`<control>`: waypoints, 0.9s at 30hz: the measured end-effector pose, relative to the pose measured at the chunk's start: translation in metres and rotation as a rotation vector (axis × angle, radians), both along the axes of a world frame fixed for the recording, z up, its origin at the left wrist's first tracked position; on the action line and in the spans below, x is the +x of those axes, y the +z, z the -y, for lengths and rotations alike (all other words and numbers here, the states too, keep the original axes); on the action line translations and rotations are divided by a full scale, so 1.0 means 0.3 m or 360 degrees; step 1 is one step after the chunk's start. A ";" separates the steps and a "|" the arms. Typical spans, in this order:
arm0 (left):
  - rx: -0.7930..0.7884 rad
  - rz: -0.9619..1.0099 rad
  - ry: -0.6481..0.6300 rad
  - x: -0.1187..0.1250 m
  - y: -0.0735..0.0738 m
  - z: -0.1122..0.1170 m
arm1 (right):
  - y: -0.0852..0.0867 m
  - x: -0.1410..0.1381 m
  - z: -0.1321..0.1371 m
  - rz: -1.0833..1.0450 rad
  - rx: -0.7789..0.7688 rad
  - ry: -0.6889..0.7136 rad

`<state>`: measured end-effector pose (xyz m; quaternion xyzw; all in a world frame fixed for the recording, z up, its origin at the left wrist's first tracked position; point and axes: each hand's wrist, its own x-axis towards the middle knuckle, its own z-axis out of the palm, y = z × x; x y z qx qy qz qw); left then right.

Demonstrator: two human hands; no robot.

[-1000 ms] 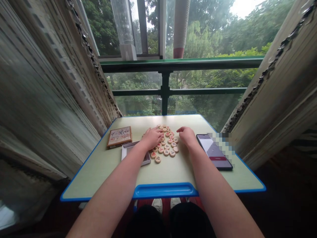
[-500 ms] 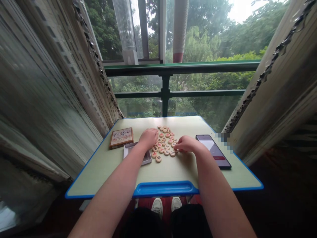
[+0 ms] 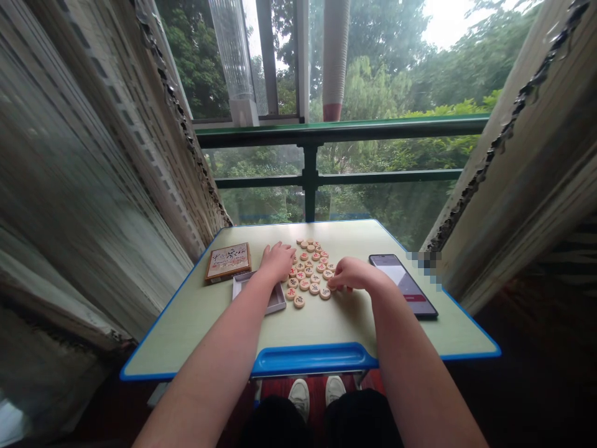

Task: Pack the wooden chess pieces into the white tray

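Round wooden Chinese chess pieces (image 3: 314, 289) with red and black characters lie face up in a loose cluster mid-table. At the cluster's left edge, my left hand (image 3: 278, 260) rests palm down with fingers spread and nothing gripped, its fingertips beside the pieces. On the opposite side, my right hand (image 3: 353, 272) is curled, thumb and fingers drawn together at a piece on the right edge; the fingers partly hide it. Under my left wrist lies an open shallow grey box tray (image 3: 276, 303), partly covered by my forearm.
A printed Chinese chess box lid (image 3: 228, 261) lies at the table's left. To the right rests a smartphone (image 3: 403, 286) with its screen lit. The pale table (image 3: 209, 339) has a blue rim and a front trough (image 3: 317, 358). Beyond it stands a green railing (image 3: 345, 129), with curtains either side.
My left fingers have spread a little more. My right hand stays at the cluster's right edge, and the pieces look nearly unmoved. The view has shifted slightly.
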<state>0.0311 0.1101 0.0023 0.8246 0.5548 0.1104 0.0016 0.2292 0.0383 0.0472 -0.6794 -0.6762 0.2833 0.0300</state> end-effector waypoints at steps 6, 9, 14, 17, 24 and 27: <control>-0.0117 0.0123 0.0115 -0.003 0.016 0.010 | 0.000 -0.003 -0.006 -0.0009 0.0147 -0.0085; -0.0105 0.0155 0.0184 0.000 0.017 0.007 | -0.010 -0.019 -0.006 0.0129 0.0140 -0.0014; -0.0086 0.0149 0.0230 -0.002 0.009 -0.004 | -0.025 -0.048 -0.002 0.0329 0.0238 0.0004; -0.0010 0.0249 0.0188 -0.005 0.008 -0.006 | -0.031 -0.052 -0.006 0.0261 0.0231 0.0031; 0.0007 0.0403 0.0106 -0.003 0.002 -0.013 | -0.044 -0.043 -0.011 0.0271 0.0423 0.0178; -0.0001 0.0423 0.0079 -0.004 -0.001 -0.015 | -0.046 -0.023 -0.013 0.0228 0.0358 0.0150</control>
